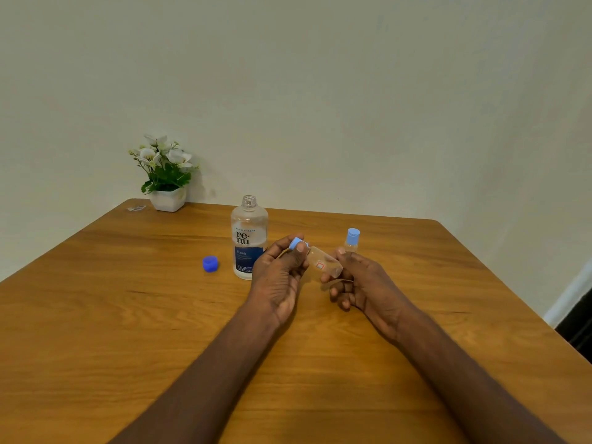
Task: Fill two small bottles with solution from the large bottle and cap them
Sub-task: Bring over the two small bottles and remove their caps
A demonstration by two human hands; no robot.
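Standing far left by the wall: white potted flower plant [166,174]. Loose dark-blue round cap [210,263] on wooden tabletop [128,315], beside uncapped clear large solution bottle [249,238]. Left hand [280,274] pinches light-blue cap [296,243] on tilted small clear bottle [323,264]; right hand [358,280] grips its base. Second capped small bottle [352,240] upright behind, bare tabletop rightward to the edge.

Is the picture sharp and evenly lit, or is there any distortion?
Head view: soft, even light, with faint shadows under the forearms on the table; wide-angle bending curves the table's edges; the large bottle reads fairly sharp, though its small print is unreadable; the small bottle in the hands looks slightly soft.
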